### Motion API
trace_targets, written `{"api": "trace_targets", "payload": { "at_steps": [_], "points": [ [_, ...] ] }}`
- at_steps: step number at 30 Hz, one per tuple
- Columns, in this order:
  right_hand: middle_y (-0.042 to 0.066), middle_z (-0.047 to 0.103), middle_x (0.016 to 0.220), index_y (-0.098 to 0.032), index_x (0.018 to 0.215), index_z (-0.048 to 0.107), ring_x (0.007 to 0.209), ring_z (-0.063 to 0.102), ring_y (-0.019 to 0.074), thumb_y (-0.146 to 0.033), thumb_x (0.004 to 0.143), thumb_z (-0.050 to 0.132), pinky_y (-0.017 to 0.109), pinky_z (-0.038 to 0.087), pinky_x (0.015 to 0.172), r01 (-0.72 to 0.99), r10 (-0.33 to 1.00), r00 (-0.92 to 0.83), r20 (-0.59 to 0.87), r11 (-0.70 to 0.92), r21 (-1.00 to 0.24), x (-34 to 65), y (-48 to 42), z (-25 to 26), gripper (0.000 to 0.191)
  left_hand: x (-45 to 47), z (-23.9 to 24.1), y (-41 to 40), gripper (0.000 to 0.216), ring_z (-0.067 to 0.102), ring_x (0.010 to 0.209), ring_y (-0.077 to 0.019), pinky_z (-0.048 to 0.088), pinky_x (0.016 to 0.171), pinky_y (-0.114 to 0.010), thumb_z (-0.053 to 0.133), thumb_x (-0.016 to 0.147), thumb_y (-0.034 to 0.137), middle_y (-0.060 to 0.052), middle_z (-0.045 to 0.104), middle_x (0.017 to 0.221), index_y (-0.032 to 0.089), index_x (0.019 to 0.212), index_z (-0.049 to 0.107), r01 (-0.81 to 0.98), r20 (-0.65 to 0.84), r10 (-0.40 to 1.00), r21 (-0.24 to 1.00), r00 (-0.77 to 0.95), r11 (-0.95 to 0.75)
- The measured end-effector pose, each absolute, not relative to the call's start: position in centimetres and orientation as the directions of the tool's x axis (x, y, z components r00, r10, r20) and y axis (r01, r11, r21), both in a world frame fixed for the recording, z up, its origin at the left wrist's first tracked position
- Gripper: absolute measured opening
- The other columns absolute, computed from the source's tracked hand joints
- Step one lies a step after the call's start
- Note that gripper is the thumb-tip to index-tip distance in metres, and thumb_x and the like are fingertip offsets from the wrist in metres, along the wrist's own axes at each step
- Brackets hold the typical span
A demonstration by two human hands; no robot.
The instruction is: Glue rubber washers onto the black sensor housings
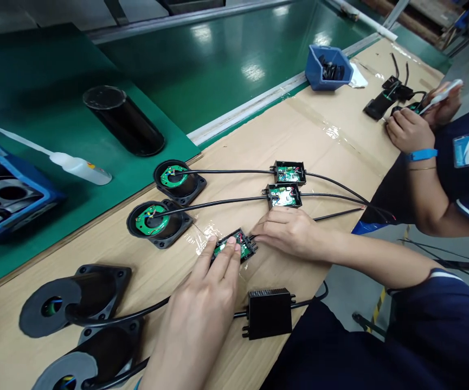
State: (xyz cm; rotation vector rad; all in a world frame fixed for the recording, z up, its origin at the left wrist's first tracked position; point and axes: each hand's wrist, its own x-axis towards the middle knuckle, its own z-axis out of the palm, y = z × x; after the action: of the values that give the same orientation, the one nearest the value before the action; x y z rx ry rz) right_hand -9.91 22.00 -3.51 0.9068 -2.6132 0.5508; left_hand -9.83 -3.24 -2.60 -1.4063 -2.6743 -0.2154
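My left hand (207,287) lies over a small open black box (252,246) with a green circuit board inside, its fingertips on the board and its thumb hidden. At the box's right end, the closed fingers of my right hand (289,232) pinch a black cable (340,214) where it enters the housing. Just beyond are two more open boxes with boards, a nearer one (283,196) and a farther one (289,172). Their cables lead to round black housings with green boards, one nearer (153,219) and one farther (176,177).
Two capped black housings (96,292) lie at lower left, near a closed black box (270,313). A black cylinder (124,122), white bottle (82,168) and blue crate (18,203) stand on the green surface. Beyond are a blue bin (327,67) and a co-worker's hands (413,127).
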Motion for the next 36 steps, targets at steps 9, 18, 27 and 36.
{"api": "trace_targets", "payload": {
  "at_steps": [9,18,27,36],
  "points": [
    [0.006,0.076,0.093,-0.012,0.103,0.07,0.083,0.067,0.0144,-0.011,0.106,0.047,0.027,0.058,0.079,-0.755,-0.636,-0.641,0.429,0.624,-0.202,-10.7,22.1,-2.9,0.024,-9.1,-2.7,-3.0,0.059,0.042,0.15,-0.0343,0.048,0.117,-0.053,0.039,0.089,-0.004,-0.01,0.06,0.149,0.014,0.142,0.059,0.754,0.046,0.769,0.243,-0.638,0.611],
    [0.006,0.076,0.099,-0.013,0.113,0.067,0.089,0.066,0.0146,-0.018,0.104,0.056,0.028,0.058,0.085,-0.72,-0.581,-0.678,0.451,0.65,-0.244,-10.2,21.6,-2.9,0.016,-9.6,-2.4,-2.9,0.048,0.057,0.138,-0.0303,0.059,0.103,-0.042,0.04,0.092,0.002,-0.011,0.068,0.139,0.012,0.13,0.068,0.789,0.197,0.765,0.104,-0.613,0.606],
    [0.009,0.068,0.128,-0.017,0.116,0.065,0.123,0.056,0.0227,-0.02,0.101,0.052,0.042,0.044,0.101,-0.761,-0.73,-0.631,0.261,0.649,-0.023,-10.2,20.7,-1.6,0.02,-9.9,-0.9,-2.5,0.037,0.062,0.128,-0.0323,0.056,0.091,-0.043,0.047,0.096,0.009,-0.015,0.072,0.118,0.014,0.123,0.071,0.763,0.176,0.746,0.049,-0.642,0.645],
    [0.004,0.073,0.108,-0.017,0.102,0.066,0.109,0.06,0.0186,-0.016,0.106,0.041,0.035,0.042,0.096,-0.811,-0.792,-0.54,0.285,0.58,0.079,-10.8,20.3,-2.6,0.026,-10.3,0.1,-2.9,0.038,0.072,0.106,-0.0359,0.052,0.087,-0.048,0.043,0.092,0.006,-0.017,0.078,0.103,0.005,0.113,0.075,0.85,0.181,0.84,-0.034,-0.512,0.525]
  ]
}}
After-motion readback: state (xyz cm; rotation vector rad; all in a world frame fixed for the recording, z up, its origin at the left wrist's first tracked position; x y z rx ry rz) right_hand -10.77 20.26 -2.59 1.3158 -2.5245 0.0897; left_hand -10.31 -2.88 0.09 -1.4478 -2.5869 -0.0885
